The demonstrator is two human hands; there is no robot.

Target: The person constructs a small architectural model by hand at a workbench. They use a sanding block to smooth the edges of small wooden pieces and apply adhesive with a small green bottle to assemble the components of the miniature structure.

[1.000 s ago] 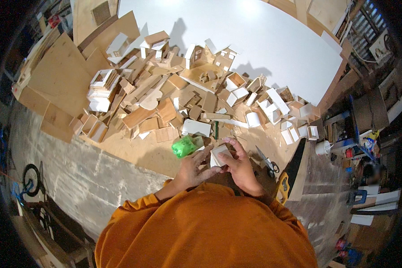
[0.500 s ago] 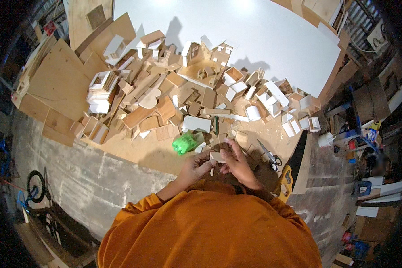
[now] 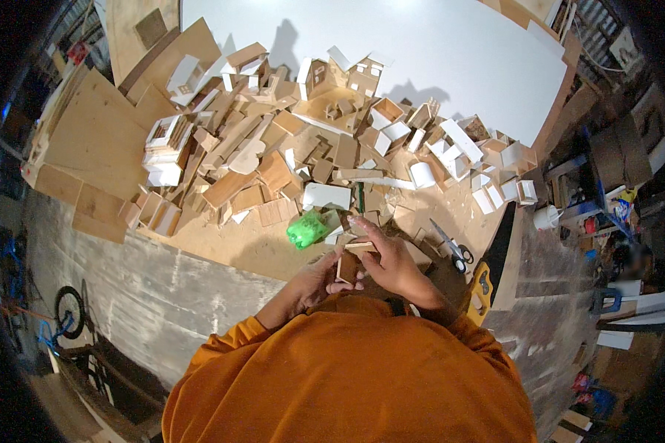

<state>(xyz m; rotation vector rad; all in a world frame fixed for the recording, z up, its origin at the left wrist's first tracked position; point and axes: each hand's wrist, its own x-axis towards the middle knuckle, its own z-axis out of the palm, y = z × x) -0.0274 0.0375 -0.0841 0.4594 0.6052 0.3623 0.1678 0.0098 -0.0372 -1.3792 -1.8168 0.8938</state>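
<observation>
Close to my body, my left hand (image 3: pixel 312 284) is closed on a small wooden piece (image 3: pixel 351 267) with pale, thin edges meeting at a corner. My right hand (image 3: pixel 395 267) grips the same piece from the other side, its index finger stretched over the top. Whether the piece is one part or two pressed together, I cannot tell. Just beyond my left hand lies a crumpled green plastic bottle part (image 3: pixel 307 229). Scissors with dark handles (image 3: pixel 462 257) rest to the right of my right hand. Farther right is a handsaw (image 3: pixel 480 288) with a yellow handle.
A heap of wood and white board offcuts (image 3: pixel 273 177) covers the middle of the worktable (image 3: pixel 251 257). Small model houses (image 3: pixel 366 76) stand at the back before a large white panel (image 3: pixel 451 44). Wooden sheets (image 3: pixel 89 140) lean at left; a bicycle wheel (image 3: pixel 69 311) shows lower left.
The small wooden piece has turned in my hands, now showing a brown face and angled edges. My right hand has rolled over, its index finger reaching farther left.
</observation>
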